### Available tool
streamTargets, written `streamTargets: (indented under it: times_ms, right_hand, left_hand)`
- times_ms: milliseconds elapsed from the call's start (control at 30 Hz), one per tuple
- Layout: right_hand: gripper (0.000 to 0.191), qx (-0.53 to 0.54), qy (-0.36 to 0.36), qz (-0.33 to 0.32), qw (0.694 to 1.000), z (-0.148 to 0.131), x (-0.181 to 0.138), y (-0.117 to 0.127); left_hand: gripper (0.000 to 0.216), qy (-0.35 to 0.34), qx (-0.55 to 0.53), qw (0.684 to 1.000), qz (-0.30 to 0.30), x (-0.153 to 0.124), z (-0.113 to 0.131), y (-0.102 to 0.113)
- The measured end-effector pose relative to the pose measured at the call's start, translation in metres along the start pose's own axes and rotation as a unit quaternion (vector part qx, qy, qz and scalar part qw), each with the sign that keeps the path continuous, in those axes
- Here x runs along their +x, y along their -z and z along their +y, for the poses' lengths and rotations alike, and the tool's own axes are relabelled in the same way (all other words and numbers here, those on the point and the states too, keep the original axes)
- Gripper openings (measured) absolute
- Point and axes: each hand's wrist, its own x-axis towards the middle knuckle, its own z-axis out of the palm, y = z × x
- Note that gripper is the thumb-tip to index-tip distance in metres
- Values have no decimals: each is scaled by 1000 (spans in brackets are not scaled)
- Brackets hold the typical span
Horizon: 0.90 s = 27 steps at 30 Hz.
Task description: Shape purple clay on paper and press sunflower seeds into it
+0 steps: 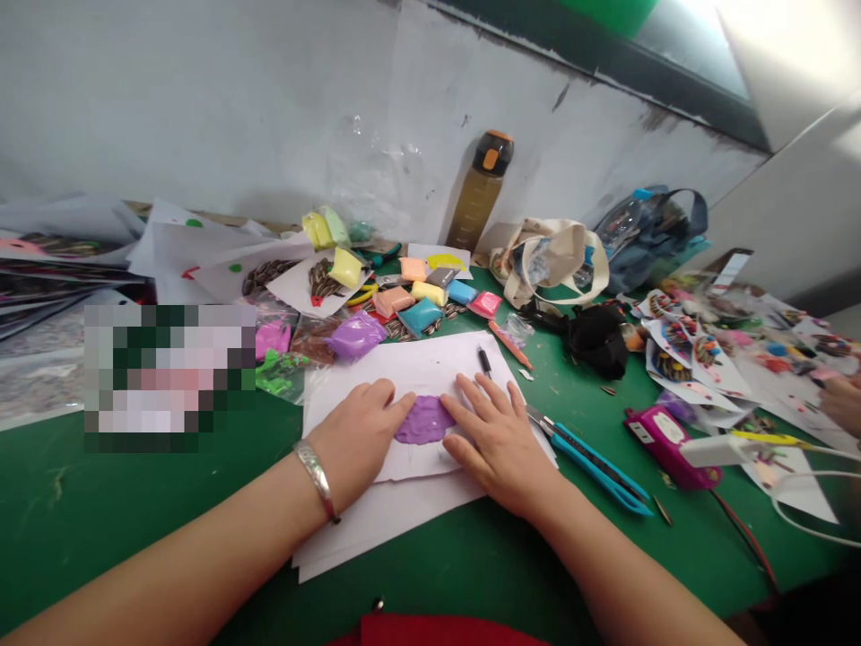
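Note:
A flattened patch of purple modelling clay (422, 419) lies on white paper (394, 357) in front of me. My left hand (360, 435), with a silver bangle at the wrist, is closed loosely, one finger stretched out to the clay's left edge. Nothing shows in its curled fingers. On the other side, my right hand (494, 440) rests palm down with fingers spread, its fingertips at the clay's right edge. A black pen (484, 361) lies on the paper just beyond it. Right of that hand is a blue utility knife (598, 462).
Small packets of coloured clay, one a purple packet (356, 336), lie behind the paper. A tall bottle (481, 193) stands against the wall, near a cloth bag (552, 262). A magenta power strip (671, 446) with cables sits at right, near another person's hand (840, 399).

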Motion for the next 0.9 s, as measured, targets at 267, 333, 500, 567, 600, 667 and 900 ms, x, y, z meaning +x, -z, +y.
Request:
streamTargets:
  times_ms: [267,333,500,567,600,667,900]
  right_hand:
    - [44,23,52,46,997,2,-7,6]
    - [38,34,57,49,997,2,-8,8]
    - [38,48,81,41,995,1,-9,12]
    - [40,47,97,41,993,1,-9,13]
    - [39,49,100,42,993,1,-9,14]
    - [36,60,99,43,992,2,-9,14]
    - [38,78,85,43,992,6,-8,11]
  left_hand:
    - [51,2,-5,1000,5,-1,-1,-1]
    - [51,0,-8,1000,7,-1,-1,-1]
    - [50,-6,-16,1000,14,-1,-1,-1]
    - [50,-6,-15,1000,19,-1,-2,-1]
    - [49,-6,-14,1000,20,-1,-1,-1]
    - [50,-3,-11,1000,17,-1,-1,-1]
    - [53,8,-9,1000,-17,-1,0,2]
